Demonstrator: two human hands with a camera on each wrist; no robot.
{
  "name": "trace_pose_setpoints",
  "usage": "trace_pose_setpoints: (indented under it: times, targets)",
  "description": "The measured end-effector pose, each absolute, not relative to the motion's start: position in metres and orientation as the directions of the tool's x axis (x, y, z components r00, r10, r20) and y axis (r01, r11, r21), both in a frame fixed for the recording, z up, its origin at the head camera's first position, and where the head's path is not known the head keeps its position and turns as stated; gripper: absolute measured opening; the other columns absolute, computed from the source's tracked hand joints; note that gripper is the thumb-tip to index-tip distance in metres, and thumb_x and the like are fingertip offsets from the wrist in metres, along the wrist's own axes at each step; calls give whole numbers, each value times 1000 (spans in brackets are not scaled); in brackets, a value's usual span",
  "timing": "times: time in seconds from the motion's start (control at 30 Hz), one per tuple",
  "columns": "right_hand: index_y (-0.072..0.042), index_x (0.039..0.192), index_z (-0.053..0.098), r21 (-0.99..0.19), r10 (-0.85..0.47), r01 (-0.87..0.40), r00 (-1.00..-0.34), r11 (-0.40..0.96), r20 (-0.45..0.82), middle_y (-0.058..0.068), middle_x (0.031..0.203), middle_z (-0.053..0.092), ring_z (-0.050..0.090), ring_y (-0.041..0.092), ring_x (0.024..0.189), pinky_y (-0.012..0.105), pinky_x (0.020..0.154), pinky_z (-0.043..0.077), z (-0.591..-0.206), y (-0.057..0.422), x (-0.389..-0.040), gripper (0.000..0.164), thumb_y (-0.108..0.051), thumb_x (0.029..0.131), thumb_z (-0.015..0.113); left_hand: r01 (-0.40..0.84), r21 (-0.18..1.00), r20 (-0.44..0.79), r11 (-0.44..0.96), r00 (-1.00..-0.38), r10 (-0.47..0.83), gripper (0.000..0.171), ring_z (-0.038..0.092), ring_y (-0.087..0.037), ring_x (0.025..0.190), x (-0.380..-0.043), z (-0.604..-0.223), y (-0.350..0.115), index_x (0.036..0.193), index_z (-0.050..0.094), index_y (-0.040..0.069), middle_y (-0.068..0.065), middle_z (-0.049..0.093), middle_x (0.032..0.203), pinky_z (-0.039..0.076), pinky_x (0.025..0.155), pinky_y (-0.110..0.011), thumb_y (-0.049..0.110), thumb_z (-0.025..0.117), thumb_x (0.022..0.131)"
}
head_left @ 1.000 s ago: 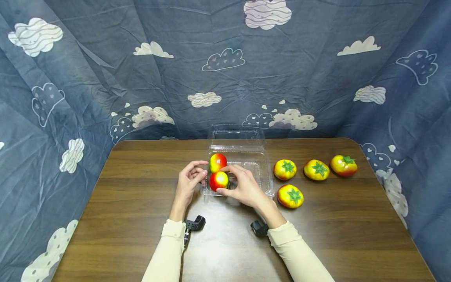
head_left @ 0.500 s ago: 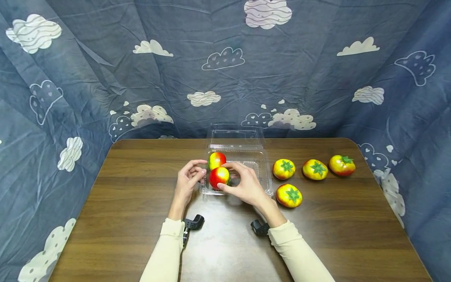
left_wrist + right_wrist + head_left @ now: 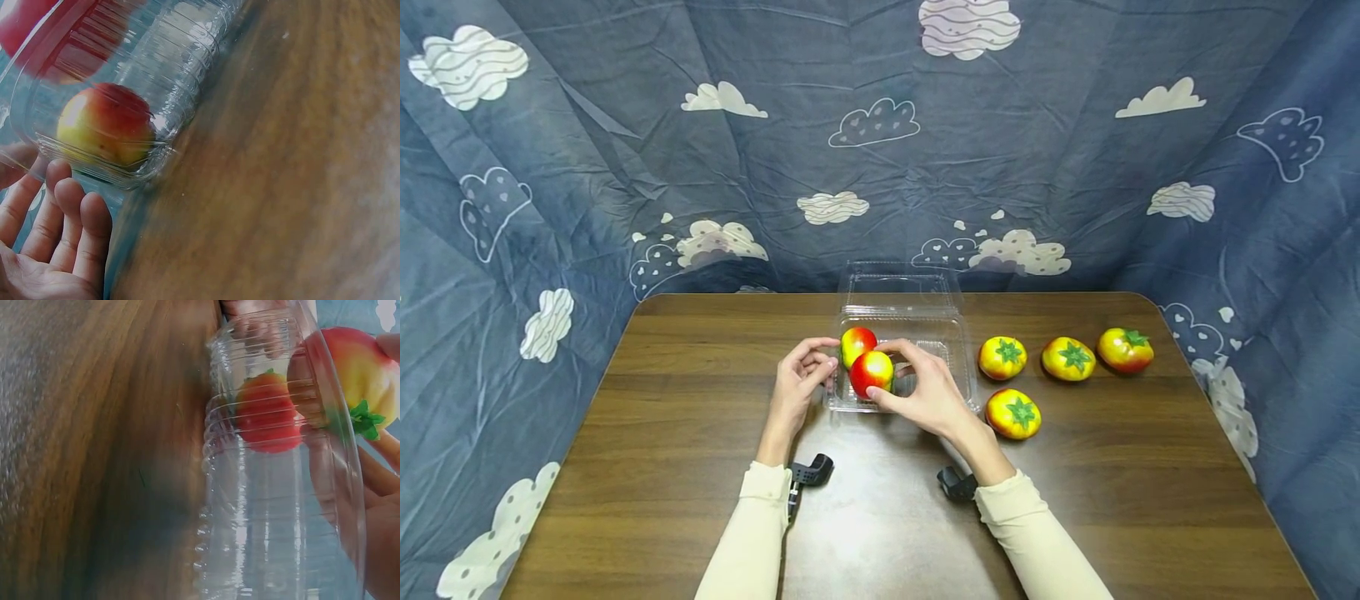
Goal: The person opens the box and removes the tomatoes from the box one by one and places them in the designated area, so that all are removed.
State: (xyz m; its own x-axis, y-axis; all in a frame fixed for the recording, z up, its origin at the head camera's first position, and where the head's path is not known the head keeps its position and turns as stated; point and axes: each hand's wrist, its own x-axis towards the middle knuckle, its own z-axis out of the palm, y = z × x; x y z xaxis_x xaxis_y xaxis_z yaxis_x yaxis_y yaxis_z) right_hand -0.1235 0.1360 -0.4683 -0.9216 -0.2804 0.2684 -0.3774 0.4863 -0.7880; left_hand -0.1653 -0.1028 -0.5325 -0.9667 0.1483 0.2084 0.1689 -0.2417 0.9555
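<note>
A red-and-yellow persimmon (image 3: 871,373) with a green leafy cap is pinched between the thumb and fingers of my right hand (image 3: 928,392). It is above the front left part of a clear plastic clamshell container (image 3: 967,358). A second persimmon (image 3: 105,125) sits inside the container at its left side, partly hidden from the head view by the held one. At the container's left edge, my left hand (image 3: 797,382) has loosely bent fingers close to the rim. Whether those fingertips touch the plastic is hard to tell. In the right wrist view, the held persimmon's green cap (image 3: 365,419) points downward.
The container's lid (image 3: 898,287) stands raised at the back, near the table's far edge. Several more persimmons (image 3: 1002,357) lie to the right of the container, caps up, on the wooden table (image 3: 700,417). A blue cloud-print curtain (image 3: 760,183) surrounds the table.
The right hand has raised the pinched persimmon slightly and moved it a little to the right, away from the left hand. The left hand has stayed at the container's left edge.
</note>
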Motion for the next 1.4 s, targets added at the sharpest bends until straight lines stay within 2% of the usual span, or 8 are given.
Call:
trace_pose_setpoints:
  times: [0.17,0.5,0.77,0.87,1.07,1.27,1.4]
  targets:
    - [-21,132,65,-778,-271,-380,-922,500,277,-1,128,74,74,21,95,48,87,63,-464,139,-122,54,-35,84,87,165,957,203,-237,-968,149,31,57,-13,61,-167,-532,-105,126,63,-13,-2,68,82,53,56,-20,-8,68,96]
    - [-24,130,65,-742,-256,-428,-904,517,342,-8,123,73,69,12,103,44,86,63,-454,158,-117,51,-36,85,88,158,956,199,-248,-969,149,31,59,-13,63,-167,-535,-96,127,63,-12,-4,67,82,54,57,-20,-8,68,96]
    - [-23,126,66,-763,-195,-404,-914,505,356,-6,119,72,72,16,104,46,88,65,-448,180,-110,50,-32,84,90,163,953,204,-254,-968,145,31,58,-14,61,-169,-537,-89,126,64,-13,-5,67,82,53,56,-20,-8,69,96]
    - [-23,126,65,-755,-168,-390,-919,528,357,-7,119,71,70,14,105,42,87,65,-446,187,-106,51,-32,83,91,156,955,199,-252,-967,159,31,57,-16,61,-170,-537,-87,126,63,-13,-4,67,82,53,56,-21,-7,69,96]
    - [-25,128,65,-719,-147,-371,-923,588,356,-9,122,68,64,9,110,44,86,64,-443,196,-99,55,-36,81,91,145,958,186,-246,-970,154,30,57,-17,61,-168,-539,-88,125,65,-10,-7,67,82,54,57,-21,-7,69,96]
    - [-23,131,65,-706,-156,-393,-913,589,378,-7,123,68,62,8,106,41,81,65,-438,199,-95,56,-31,82,91,176,956,211,-234,-968,137,29,58,-13,61,-166,-538,-98,125,64,-13,-8,66,82,54,57,-20,-8,68,96]
    - [-23,132,66,-672,-147,-395,-907,627,395,-7,121,68,61,10,98,34,78,59,-435,208,-92,59,-32,80,91,182,957,216,-225,-967,135,31,58,-12,62,-166,-537,-102,126,62,-15,-5,67,83,54,57,-20,-8,68,96]
